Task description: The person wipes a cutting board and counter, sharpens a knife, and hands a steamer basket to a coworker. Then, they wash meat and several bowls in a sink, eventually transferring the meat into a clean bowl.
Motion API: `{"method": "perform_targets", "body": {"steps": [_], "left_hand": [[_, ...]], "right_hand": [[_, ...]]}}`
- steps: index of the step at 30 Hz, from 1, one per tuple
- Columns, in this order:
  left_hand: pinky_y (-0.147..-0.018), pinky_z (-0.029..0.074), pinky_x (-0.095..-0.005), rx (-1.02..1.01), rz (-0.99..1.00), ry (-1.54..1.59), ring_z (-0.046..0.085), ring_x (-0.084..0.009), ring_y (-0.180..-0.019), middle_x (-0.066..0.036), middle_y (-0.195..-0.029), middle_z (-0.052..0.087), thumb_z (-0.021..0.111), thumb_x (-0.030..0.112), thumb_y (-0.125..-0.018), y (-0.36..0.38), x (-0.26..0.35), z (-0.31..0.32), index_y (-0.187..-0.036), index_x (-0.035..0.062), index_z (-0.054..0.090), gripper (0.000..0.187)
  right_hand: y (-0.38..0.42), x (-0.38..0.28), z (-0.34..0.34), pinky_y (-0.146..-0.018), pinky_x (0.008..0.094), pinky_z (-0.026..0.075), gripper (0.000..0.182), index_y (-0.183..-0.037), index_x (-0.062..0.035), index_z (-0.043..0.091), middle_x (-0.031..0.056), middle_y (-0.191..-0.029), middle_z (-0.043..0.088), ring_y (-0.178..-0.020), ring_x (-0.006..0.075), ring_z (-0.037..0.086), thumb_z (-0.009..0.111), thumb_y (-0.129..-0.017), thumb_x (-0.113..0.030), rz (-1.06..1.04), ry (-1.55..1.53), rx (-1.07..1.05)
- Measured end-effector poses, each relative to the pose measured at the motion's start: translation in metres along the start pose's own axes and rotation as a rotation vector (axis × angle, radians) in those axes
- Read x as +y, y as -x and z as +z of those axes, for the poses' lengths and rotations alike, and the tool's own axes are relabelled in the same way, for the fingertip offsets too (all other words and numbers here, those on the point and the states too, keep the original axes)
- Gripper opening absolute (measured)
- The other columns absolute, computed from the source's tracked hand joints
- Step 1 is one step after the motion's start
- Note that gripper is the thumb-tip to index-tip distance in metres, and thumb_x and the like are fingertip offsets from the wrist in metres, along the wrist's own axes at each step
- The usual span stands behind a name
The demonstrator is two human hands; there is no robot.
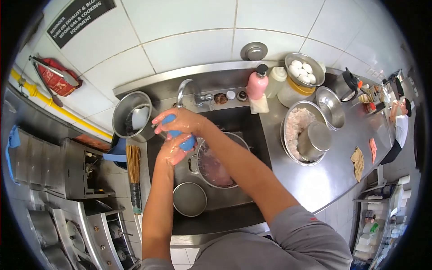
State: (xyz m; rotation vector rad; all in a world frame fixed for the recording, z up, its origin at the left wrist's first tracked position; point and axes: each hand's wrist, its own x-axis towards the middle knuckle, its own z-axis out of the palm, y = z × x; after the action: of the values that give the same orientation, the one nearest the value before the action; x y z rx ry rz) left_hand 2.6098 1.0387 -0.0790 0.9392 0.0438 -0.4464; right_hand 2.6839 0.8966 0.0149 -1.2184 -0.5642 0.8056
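Grey shirt fabric [238, 254] is seen nearest the camera, with both bare forearms reaching away from it. A blue wad [186, 143], perhaps a sponge or bunched cloth, is grasped between the fingers of the left hand [171, 150] and the right hand [186, 120] — the right above, the left cupped below. It is held over the sink [225, 211], close to the faucet [182, 90].

The wad would be judged light, soft and squeezable, with little risk of breakage. Wet, shiny skin suggests a slippery grip, so it is best held across its thick middle, with the lower bulge supported by the left palm.

Much of its outline is covered by the fingers, and its exact kind cannot be told; nor can it be told whether water is running. Below and to the right of the fingers, a metal pot [201, 176] with pinkish contents is partly hidden by the right forearm. Farther right, on the bench [288, 180], some pale pink pieces [299, 121] are covered by a steel container [316, 137] — what they are is hard to make out.
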Motion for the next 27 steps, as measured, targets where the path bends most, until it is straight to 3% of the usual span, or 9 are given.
{"method": "perform_targets", "body": {"steps": [1, 4, 10, 12, 14, 16, 20, 25, 27], "left_hand": [[-0.060, 0.046, -0.0363, 0.062, 0.033, -0.039, 0.063, -0.0223, -0.087, -0.006, -0.106, 0.063, 0.076, 0.014, -0.083, 0.006, 0.009, 0.026, -0.121, 0.0144, 0.054, 0.044], [-0.063, 0.049, -0.0362, 0.287, 0.022, -0.139, 0.064, -0.0205, -0.077, -0.005, -0.099, 0.065, 0.075, 0.013, -0.084, 0.007, 0.010, 0.038, -0.115, 0.0085, 0.058, 0.037], [-0.063, 0.049, -0.0337, 0.509, 0.149, -0.652, 0.059, -0.0152, -0.073, -0.006, -0.088, 0.067, 0.071, 0.015, -0.084, 0.004, -0.031, 0.030, -0.098, 0.0016, 0.065, 0.021], [-0.064, 0.052, -0.0364, 0.530, 0.221, -0.844, 0.064, -0.0221, -0.072, -0.012, -0.081, 0.069, 0.070, 0.018, -0.085, -0.016, -0.077, -0.016, -0.095, -0.0007, 0.069, 0.021], [-0.069, 0.055, -0.0444, 0.393, 0.575, -1.677, 0.071, -0.0343, -0.078, -0.021, -0.085, 0.072, 0.069, 0.020, -0.086, -0.016, -0.117, -0.051, -0.096, -0.0038, 0.070, 0.026], [-0.074, 0.056, -0.0530, 0.593, 0.193, -1.421, 0.071, -0.0431, -0.087, -0.025, -0.090, 0.072, 0.070, 0.021, -0.086, 0.013, -0.130, -0.015, -0.096, -0.0030, 0.071, 0.026], [-0.077, 0.055, -0.0532, 0.576, -0.049, -1.549, 0.070, -0.0445, -0.089, -0.027, -0.091, 0.072, 0.071, 0.023, -0.083, 0.047, -0.193, -0.003, -0.102, 0.0013, 0.071, 0.029], [-0.085, 0.055, -0.0498, 0.220, -0.148, -1.409, 0.069, -0.0443, -0.102, -0.028, -0.106, 0.071, 0.075, 0.027, -0.084, 0.086, -0.178, 0.054, -0.117, -0.0018, 0.065, 0.045], [-0.086, 0.056, -0.0463, -0.377, -0.138, -1.146, 0.070, -0.0403, -0.101, -0.021, -0.122, 0.069, 0.075, 0.030, -0.089, 0.097, -0.146, 0.065, -0.130, -0.0006, 0.059, 0.054]], "right_hand": [[0.001, -0.007, 0.002, -0.077, 0.0331, 0.058, 0.050, -0.141, -0.0075, 0.059, 0.0096, -0.109, 0.073, -0.082, 0.0165, 0.067, 0.065, -0.091, -0.007, 0.046, 0.112, -0.008], [0.000, 0.001, 0.005, -0.066, 0.0303, 0.054, 0.045, -0.138, -0.0122, 0.063, 0.0050, -0.088, 0.070, -0.071, 0.0129, 0.062, 0.068, -0.094, -0.014, 0.056, 0.175, 0.023], [0.007, 0.033, 0.016, -0.053, 0.0268, 0.043, 0.032, -0.126, -0.0095, 0.069, 0.0005, -0.069, 0.056, -0.058, 0.0089, 0.049, 0.068, -0.097, -0.022, 0.049, 0.179, 0.198], [0.010, 0.057, 0.017, -0.056, 0.0323, 0.047, 0.026, -0.110, -0.0044, 0.073, 0.0026, -0.066, 0.058, -0.057, 0.0121, 0.054, 0.069, -0.095, -0.025, 0.085, 0.169, 0.338], [0.020, 0.094, 0.024, -0.057, 0.0330, 0.047, 0.027, -0.106, -0.0029, 0.073, 0.0035, -0.067, 0.059, -0.059, 0.0122, 0.055, 0.069, -0.096, -0.027, 0.034, 0.213, 0.471], [0.031, 0.148, 0.029, -0.059, 0.0339, 0.047, 0.031, -0.100, -0.0010, 0.072, 0.0050, -0.069, 0.061, -0.063, 0.0122, 0.057, 0.069, -0.096, -0.031, -0.044, 0.221, 0.685], [0.083, 0.216, 0.049, -0.054, 0.0296, 0.042, 0.025, -0.104, -0.0039, 0.070, 0.0020, -0.068, 0.058, -0.061, 0.0105, 0.052, 0.070, -0.096, -0.028, 0.043, -0.108, 0.907], [0.191, 0.177, 0.052, -0.052, 0.0287, 0.042, 0.020, -0.104, -0.0055, 0.065, 0.0029, -0.070, 0.054, -0.056, 0.0143, 0.051, 0.068, -0.098, -0.024, 0.106, -0.497, 0.709], [0.237, 0.161, 0.049, -0.053, 0.0288, 0.043, 0.018, -0.104, -0.0047, 0.064, 0.0032, -0.071, 0.055, -0.058, 0.0143, 0.052, 0.067, -0.099, -0.022, 0.095, -0.547, 0.727]]}}
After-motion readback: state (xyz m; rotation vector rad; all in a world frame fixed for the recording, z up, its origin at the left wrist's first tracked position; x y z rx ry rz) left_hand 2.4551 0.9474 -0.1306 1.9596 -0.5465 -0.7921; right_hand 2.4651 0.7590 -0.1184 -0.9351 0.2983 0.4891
